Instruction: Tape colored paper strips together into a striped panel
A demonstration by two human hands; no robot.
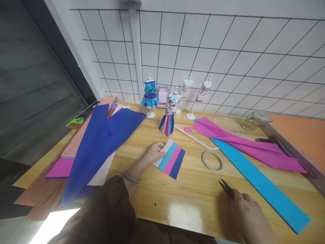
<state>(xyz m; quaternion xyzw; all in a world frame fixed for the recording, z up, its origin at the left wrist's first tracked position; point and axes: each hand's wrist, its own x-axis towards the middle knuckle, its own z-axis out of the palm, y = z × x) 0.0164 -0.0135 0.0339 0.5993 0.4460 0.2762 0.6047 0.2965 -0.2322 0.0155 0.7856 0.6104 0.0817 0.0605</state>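
My left hand pinches the upper left edge of a striped piece of crepe paper in pale pink, light blue, magenta and dark blue. The piece is held just over or on the wooden table. At the lower right, my right hand is closed around small dark scissors, whose blades point up and left, slightly parted. Behind the striped piece stands a mini dress form wearing a pleated skirt in similar stripes. A roll of tape lies between the striped piece and the scissors.
Dark blue crepe paper covers coloured sheets at the left. On the right lie a magenta sheet and a light blue strip. A blue-dressed form, two white forms and a glass jar stand along the back.
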